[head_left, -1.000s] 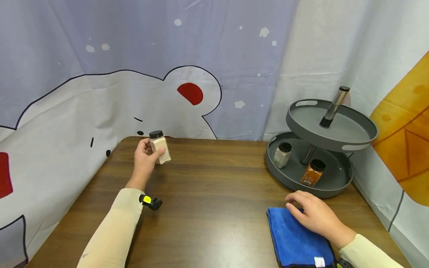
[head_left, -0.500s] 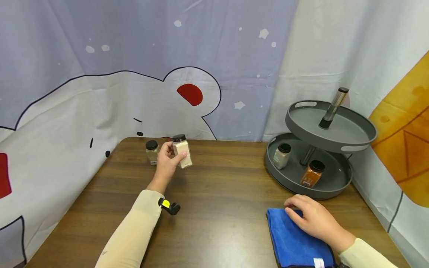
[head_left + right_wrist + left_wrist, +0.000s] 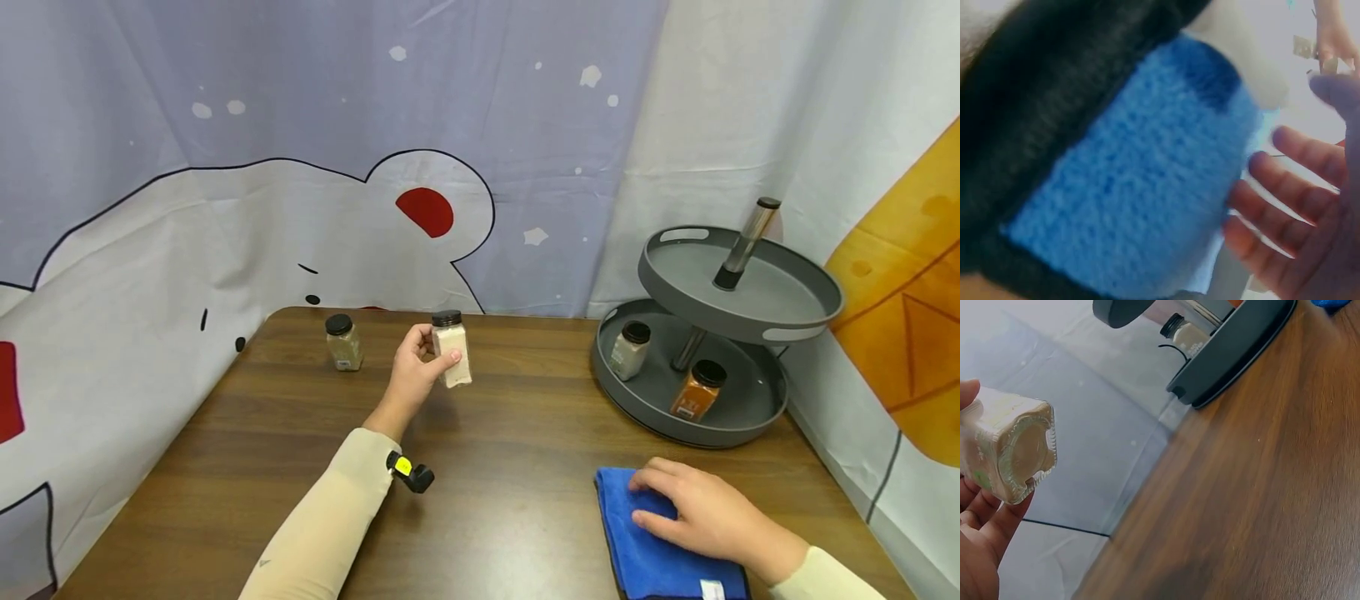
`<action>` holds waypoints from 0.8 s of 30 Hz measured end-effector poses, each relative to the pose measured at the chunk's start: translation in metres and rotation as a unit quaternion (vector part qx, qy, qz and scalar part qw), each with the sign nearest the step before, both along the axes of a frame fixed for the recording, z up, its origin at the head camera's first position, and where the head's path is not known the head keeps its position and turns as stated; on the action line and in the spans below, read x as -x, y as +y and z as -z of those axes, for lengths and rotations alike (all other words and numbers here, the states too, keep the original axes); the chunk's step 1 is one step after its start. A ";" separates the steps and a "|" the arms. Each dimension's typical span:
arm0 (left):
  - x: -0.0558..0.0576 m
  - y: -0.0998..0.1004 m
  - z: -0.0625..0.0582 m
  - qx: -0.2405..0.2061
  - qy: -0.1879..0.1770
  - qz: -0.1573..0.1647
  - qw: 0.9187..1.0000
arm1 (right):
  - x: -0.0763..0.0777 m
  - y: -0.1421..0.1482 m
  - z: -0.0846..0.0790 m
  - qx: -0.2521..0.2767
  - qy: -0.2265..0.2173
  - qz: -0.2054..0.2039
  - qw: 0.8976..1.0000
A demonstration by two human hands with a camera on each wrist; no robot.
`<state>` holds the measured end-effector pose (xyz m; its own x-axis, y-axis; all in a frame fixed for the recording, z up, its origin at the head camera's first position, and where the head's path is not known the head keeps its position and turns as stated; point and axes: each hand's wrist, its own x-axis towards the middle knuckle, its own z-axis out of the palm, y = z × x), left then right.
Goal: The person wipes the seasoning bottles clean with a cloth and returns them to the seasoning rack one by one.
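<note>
My left hand [image 3: 414,372] grips a clear spice jar [image 3: 453,353] of pale powder with a black lid, held up over the middle of the table. The left wrist view shows the ridged bottom of this spice jar [image 3: 1025,450], fingers beneath it and thumb on top. My right hand [image 3: 701,512] lies over a folded blue cloth [image 3: 637,567] at the front right, its fingers loosely bent and holding nothing. In the right wrist view the fingers [image 3: 1297,187] of that hand are spread beside the cloth's edge.
A second spice jar [image 3: 344,343] stands at the back left of the table. On the right is a grey two-tier round tray [image 3: 750,429]; its lower tier bears a pale jar [image 3: 630,352] and an orange jar [image 3: 697,392]. Behind the table hangs a printed curtain [image 3: 525,167].
My left hand has carried the jar rightward from the back left, bringing the second jar behind it into sight. My right hand has shifted slightly toward me over the cloth.
</note>
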<state>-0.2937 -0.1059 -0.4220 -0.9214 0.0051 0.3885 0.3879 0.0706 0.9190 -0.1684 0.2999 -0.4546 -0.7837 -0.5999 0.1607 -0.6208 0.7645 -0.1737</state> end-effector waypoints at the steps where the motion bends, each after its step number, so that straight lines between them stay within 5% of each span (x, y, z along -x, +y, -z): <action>1: 0.000 0.001 0.000 -0.001 -0.002 0.003 1.000 | -0.002 0.000 -0.001 -0.016 -0.012 -0.001 1.000; 6: -0.002 0.008 -0.003 -0.007 -0.005 0.011 1.000 | -0.013 -0.001 -0.005 -0.073 -0.043 -0.005 0.996; 15: -0.004 0.015 -0.004 -0.009 -0.005 0.026 1.000 | -0.030 -0.010 -0.008 -0.099 -0.153 0.009 0.983; 24: -0.007 0.020 -0.005 -0.012 -0.012 0.038 0.999 | -0.031 -0.012 0.002 -0.105 -0.131 0.005 0.986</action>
